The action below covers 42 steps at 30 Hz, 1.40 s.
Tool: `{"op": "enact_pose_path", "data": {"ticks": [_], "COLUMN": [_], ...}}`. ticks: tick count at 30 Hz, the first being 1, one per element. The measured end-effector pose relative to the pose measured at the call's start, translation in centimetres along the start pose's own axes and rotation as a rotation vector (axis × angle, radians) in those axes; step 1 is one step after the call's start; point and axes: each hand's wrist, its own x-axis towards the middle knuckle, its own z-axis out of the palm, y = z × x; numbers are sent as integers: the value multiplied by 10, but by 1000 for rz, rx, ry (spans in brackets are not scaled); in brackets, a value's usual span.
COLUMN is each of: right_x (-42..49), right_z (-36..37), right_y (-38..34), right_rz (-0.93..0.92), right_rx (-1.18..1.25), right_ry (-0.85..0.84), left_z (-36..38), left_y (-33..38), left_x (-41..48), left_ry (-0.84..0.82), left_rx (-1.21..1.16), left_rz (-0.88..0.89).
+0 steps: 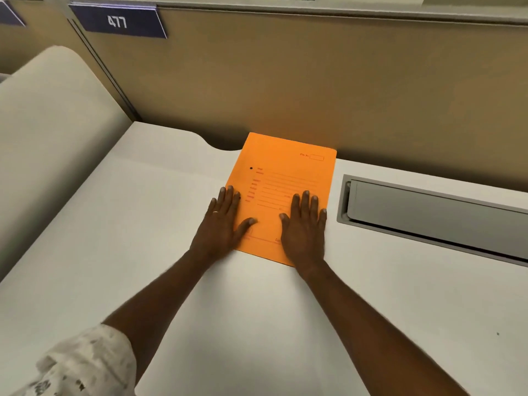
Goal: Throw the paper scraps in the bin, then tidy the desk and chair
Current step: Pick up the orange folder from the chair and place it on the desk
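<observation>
No paper scraps anywhere on the desk point(143, 224), so I'd guess the bin part is done. Both hands are flat, fingers spread, not pinching: left hand point(221, 221) on the near left edge of the orange folder point(285, 172), right hand point(304, 227) on its near right corner. Chair isn't visible.

The printed form lines on the orange file folder point(281, 192) are too small and blurred to read. The left hand point(225, 224) and right hand point(304, 227) lie flat over its near corners, hiding them. The grey cable tray lid point(428, 215) runs off the right edge. A second blue sign point(10, 15) is cut by the left edge, and the patterned sleeve point(83, 364) by the bottom edge.
</observation>
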Motion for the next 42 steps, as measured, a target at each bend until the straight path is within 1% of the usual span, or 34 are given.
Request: {"op": "enact_pose_path", "data": {"ticks": [9, 16, 19, 21, 23, 25, 28, 34, 42], "right_x": [1, -1, -9, -20, -37, -53, -81, -144, -253], "right_z": [10, 1, -14, -27, -39, -48, -66, -99, -150], "right_y": [-3, 0, 7, 11, 14, 18, 26, 44, 85], "right_rz": [21, -9, -42, -68, -100, -116, -116, -169, -283], "right_rx": [-34, -33, -29, -40, -35, -17, 14, 41, 36], "right_ry": [39, -4, 42, 83, 95, 96, 103, 96, 108], "left_z": [9, -18, -32, -41, -48, -53, -61, -76, -91], "left_y": [-5, 12, 23, 28, 34, 40, 56, 95, 184], "left_x": [16, 20, 10, -4, -23, -40, -72, -141, -257], "left_ry": [10, -127, -100, -73, -87, -78, -12, 30, 136], "left_rx": [66, 283, 252, 218, 201, 128, 22, -13, -17], "left_rz": [26, 63, 31, 18, 24, 0, -38, -70, -158]}}
